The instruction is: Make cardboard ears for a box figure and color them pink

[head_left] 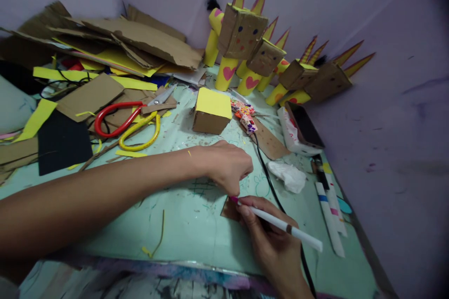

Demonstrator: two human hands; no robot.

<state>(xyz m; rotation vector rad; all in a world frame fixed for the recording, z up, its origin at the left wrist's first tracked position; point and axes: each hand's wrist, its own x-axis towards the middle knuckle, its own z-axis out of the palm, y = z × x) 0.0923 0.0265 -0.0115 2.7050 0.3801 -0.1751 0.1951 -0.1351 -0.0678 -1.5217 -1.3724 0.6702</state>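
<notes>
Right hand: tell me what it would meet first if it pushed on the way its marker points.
The right hand aims its white marker up-left; its pink tip already sits at the small cardboard piece, with the left hand probably next, though depth is unclear.

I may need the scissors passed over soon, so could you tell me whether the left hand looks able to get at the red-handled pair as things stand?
Probably yes: the left hand is pressing a cardboard piece, but the red-handled scissors lie uncovered.

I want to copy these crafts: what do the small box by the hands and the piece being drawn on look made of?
The small box looks like brown corrugated cardboard, matte, topped with yellow paper. The small piece under the pen looks like the same brown cardboard, though it is mostly hidden.
</notes>
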